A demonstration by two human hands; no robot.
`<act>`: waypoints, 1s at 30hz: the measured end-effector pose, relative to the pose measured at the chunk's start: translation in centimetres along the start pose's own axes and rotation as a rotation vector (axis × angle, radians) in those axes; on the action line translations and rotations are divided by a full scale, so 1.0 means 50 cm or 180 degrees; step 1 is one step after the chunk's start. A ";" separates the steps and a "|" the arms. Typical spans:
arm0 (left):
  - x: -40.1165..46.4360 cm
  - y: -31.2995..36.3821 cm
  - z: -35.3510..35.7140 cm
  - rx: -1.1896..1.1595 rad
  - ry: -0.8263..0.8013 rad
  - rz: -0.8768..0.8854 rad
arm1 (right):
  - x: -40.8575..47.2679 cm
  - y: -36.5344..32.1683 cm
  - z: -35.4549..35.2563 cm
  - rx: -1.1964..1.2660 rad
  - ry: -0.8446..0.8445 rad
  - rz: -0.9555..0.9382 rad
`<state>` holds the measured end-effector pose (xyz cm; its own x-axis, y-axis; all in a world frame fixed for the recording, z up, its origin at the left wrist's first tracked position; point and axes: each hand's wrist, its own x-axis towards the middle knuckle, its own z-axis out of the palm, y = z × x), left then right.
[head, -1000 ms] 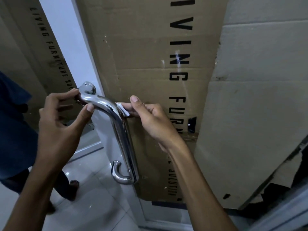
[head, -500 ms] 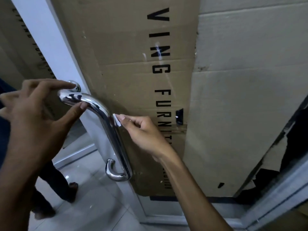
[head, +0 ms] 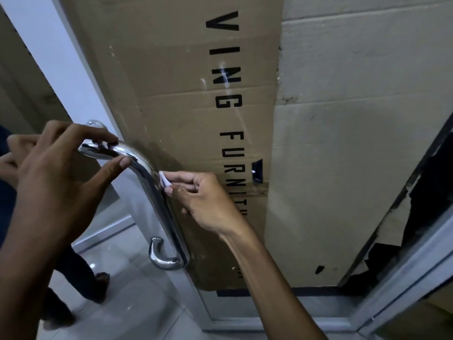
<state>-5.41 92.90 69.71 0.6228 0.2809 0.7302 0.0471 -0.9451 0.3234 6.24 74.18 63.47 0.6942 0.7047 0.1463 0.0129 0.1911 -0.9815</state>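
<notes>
A polished chrome pull handle [head: 159,207] is fixed upright on a glass door, curved at top and bottom. My left hand [head: 56,182] pinches its upper bend between thumb and fingers. My right hand [head: 206,204] pinches a small white scrap [head: 164,180], perhaps film or paper, and holds it against the handle just below the bend. The rest of the scrap is hidden by my fingers.
Brown cardboard [head: 186,99] with black lettering covers the door pane behind the handle. A paler cardboard sheet [head: 355,143] with a torn lower edge stands to the right. Another person's legs and foot [head: 98,280] stand on the tiled floor at lower left.
The view has shifted, so the handle sits further left and lower. My right hand has slid the white scrap a little down the handle. My left hand keeps its hold on the upper bend.
</notes>
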 end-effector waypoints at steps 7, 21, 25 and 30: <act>-0.003 0.042 -0.016 0.0095 -0.0092 -0.0010 | 0.000 0.008 0.010 -0.0018 0.0352 -0.0242; -0.013 0.073 -0.017 0.0062 0.0016 -0.0249 | -0.019 0.054 0.011 -0.0016 0.0313 0.0139; -0.021 0.079 -0.014 0.0019 0.0120 -0.0341 | -0.016 0.072 0.022 0.0006 0.0362 0.0225; -0.026 0.081 -0.010 0.0118 0.0125 -0.0429 | -0.029 0.083 0.013 0.0195 0.0286 0.0513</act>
<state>-6.39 88.80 70.37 0.5778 0.4112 0.7050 0.1574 -0.9037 0.3981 4.80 74.40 59.28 0.7452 0.6663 -0.0265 -0.1458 0.1239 -0.9815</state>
